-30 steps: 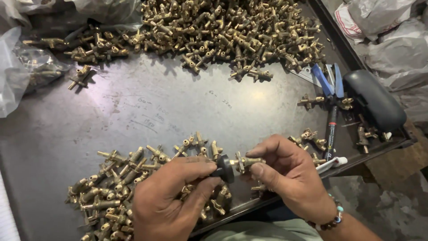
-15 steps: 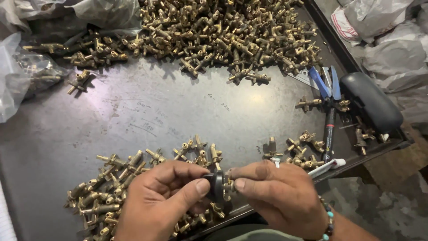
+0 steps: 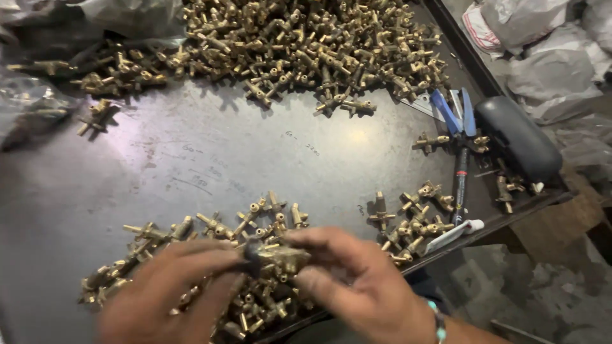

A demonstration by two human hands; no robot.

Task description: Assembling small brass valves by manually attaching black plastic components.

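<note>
Head view, lower centre of the frame: the left hand (image 3: 169, 290) and right hand (image 3: 363, 286) meet on one brass fitting (image 3: 280, 258), fingers of both clamped on it, a dark ring-like part at its left end under the left fingertips. It sits just above the small heap of fittings (image 3: 210, 267) on the dark desk (image 3: 191, 159). Judging from this, a steady pinch by the right hand while the left seats the dark part squarely should serve best, and keeping it low over the heap means a slip costs little. Blur hides the finer detail.
</note>
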